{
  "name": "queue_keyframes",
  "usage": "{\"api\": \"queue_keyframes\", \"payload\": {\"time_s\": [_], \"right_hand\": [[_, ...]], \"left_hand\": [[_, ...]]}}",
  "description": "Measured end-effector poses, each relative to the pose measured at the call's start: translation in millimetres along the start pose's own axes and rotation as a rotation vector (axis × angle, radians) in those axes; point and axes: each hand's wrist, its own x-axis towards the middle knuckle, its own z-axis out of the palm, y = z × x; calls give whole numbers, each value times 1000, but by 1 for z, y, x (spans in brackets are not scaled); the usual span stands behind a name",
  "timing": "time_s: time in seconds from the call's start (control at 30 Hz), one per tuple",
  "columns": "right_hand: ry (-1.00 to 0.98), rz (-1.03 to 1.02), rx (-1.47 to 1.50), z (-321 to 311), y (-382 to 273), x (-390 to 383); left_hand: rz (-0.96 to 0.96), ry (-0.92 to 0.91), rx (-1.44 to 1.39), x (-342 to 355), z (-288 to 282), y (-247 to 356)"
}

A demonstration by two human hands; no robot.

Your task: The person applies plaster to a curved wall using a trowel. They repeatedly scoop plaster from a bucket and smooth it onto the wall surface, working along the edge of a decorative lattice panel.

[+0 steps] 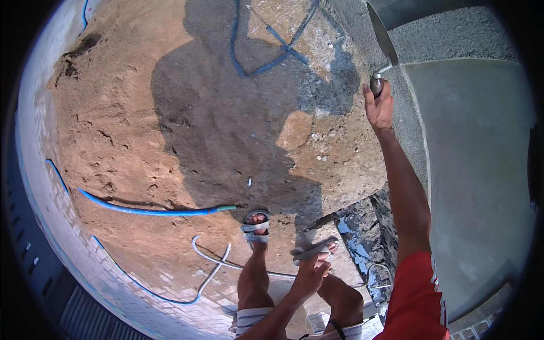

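My right hand (378,106) is closed round the handle of a pointing trowel (384,37), at the end of my outstretched right arm. The trowel's pointed metal blade is aimed away from me, over the grey mortar strip (411,107) at the right. No mortar can be made out on the visible face of the blade. My left hand (309,276) hangs low in front of my bent leg, above my sandalled right foot. Its fingers are loosely curled and somewhat apart, and nothing shows in them.
A smooth grey cement surface (476,136) lies at the right, with rough mortar beyond it. Below the mortar strip is a dark, mortar-smeared tray (362,249). Blue hoses (164,212) lie on the brown dirt (107,130). A pale hose (212,277) curls near my feet.
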Motion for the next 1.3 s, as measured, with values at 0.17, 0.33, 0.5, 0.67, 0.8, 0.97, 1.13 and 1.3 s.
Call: {"api": "queue_keyframes", "payload": {"time_s": [0.17, 0.33, 0.5, 0.67, 0.8, 0.97, 1.13, 1.3], "right_hand": [[-81, 26, -52, -13, 4, -6], [-86, 54, -184, 1, 41, 5], [73, 36, -6, 2, 9, 0], [66, 45, 34, 2, -17, -6], [37, 67, -137, 6, 31, 13], [99, 55, 162, -9, -27, -19], [-63, 158, 64, 8, 1, 9], [-273, 434, 101, 7, 27, 14]], "left_hand": [[30, 20, -70, 3, 3, -10], [-1, -19, -38, 1, 7, -1], [0, -8, 24, -1, 3, 3], [39, 43, -23, -2, -1, -1], [46, 10, -50, 0, 3, -4], [-11, 52, -12, -8, -4, 9], [22, 41, 6, -5, -7, 1], [28, 5, -12, -5, -1, 4]]}}
